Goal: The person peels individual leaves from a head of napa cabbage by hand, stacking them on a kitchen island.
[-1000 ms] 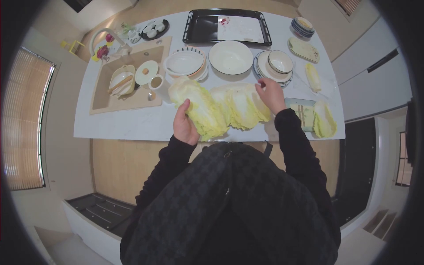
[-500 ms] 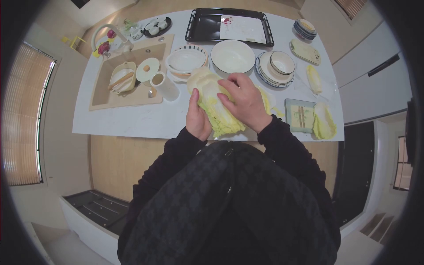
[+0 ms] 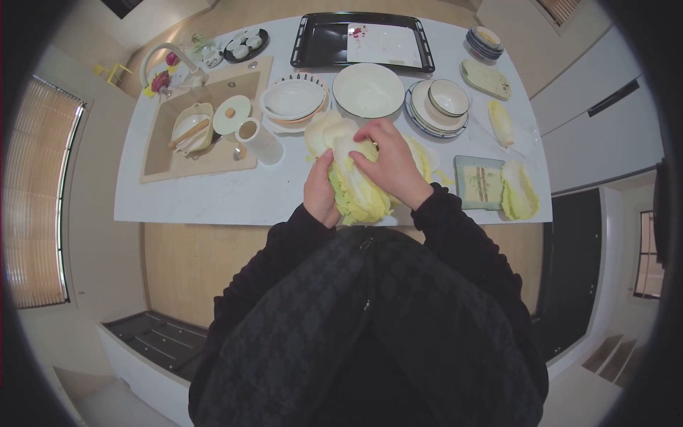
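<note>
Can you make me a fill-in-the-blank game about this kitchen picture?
1. The vegetable that the left hand and right hand touch is a ____.
2. The large tray at the counter's far edge is coloured ____.
3. The small bowl beside the big white bowl is at the ____ of its stack.
4. The cream-coloured dish sits inside the ____.

Missing words: cabbage; black; top; sink.

The right hand (image 3: 395, 168) hides (partly) the cabbage (image 3: 359, 196).
</note>
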Tool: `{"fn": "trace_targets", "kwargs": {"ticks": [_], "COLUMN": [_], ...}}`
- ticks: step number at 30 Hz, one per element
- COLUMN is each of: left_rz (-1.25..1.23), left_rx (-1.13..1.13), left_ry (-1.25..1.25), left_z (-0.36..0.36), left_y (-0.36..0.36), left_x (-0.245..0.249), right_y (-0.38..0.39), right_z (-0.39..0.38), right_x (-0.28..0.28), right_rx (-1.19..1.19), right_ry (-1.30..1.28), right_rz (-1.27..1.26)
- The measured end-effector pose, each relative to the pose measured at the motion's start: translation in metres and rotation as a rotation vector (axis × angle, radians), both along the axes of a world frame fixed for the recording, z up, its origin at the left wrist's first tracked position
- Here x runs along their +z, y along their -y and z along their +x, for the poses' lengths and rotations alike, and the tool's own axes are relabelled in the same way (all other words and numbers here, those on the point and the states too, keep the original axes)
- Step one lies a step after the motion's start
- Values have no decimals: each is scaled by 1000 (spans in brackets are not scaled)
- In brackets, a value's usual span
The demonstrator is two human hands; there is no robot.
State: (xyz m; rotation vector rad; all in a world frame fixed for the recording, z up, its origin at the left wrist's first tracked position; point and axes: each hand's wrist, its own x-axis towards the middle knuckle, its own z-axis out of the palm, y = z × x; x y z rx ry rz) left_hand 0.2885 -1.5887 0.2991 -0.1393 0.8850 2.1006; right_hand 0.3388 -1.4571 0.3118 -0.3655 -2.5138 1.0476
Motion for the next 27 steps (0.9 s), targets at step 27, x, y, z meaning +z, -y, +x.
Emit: {"fn": "trace_targets", "kwargs": {"ticks": [27], "left_rz": [-216], "left_rx": [53], "left_ry": [-136], "left_z": [5], "left_y": [-8], "left_x": [-10], "right_y": [-1], "right_z": [9], "right_x": [-2], "right_rx": [55], "right_ry": [221], "right_rz": [-95]}}
